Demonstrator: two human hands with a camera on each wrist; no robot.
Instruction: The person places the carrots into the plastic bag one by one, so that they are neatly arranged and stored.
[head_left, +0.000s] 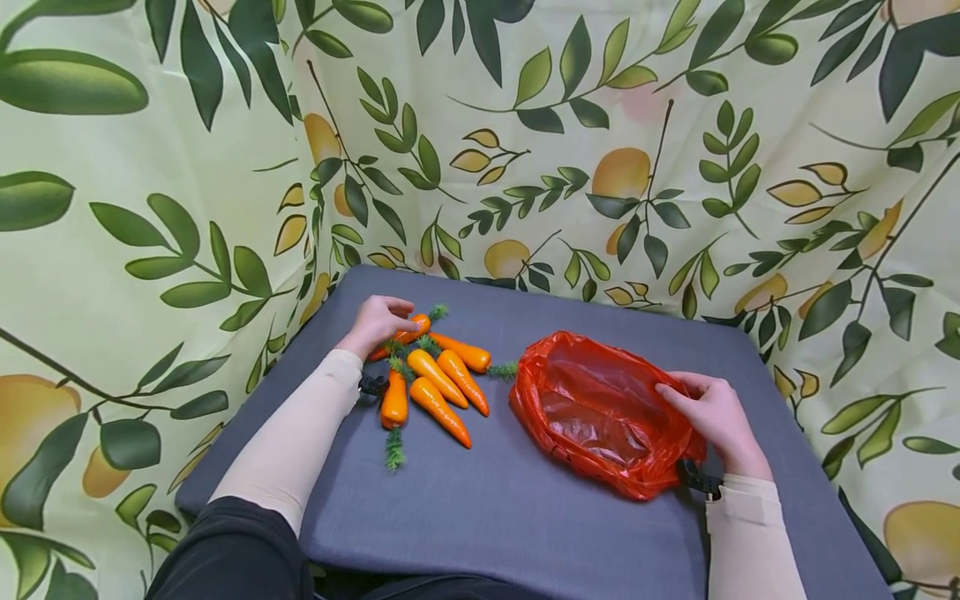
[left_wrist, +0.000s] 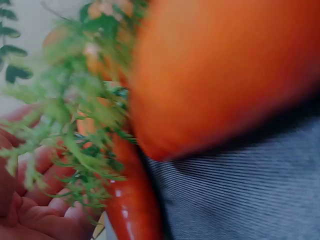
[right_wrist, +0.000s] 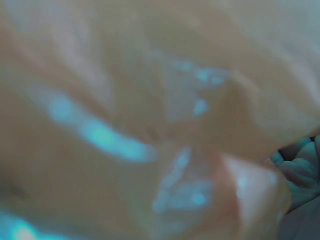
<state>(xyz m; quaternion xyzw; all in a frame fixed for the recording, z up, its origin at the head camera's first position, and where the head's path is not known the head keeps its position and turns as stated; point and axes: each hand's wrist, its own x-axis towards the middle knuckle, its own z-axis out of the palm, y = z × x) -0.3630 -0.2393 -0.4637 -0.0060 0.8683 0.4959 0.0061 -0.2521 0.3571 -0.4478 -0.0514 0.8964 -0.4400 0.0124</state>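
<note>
Left hand (head_left: 381, 322) curves over one carrot (head_left: 407, 337), perhaps touching it.

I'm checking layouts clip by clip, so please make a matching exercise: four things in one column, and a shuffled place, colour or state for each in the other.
Things:
1. left hand
2. right hand
3. bag
4. carrots

Descriptions:
A. at the bag's rim
B. orange, lying in a cluster
C. at the carrots
D. red, with its mouth open

Right pairs: 1-C, 2-A, 3-D, 4-B
</note>
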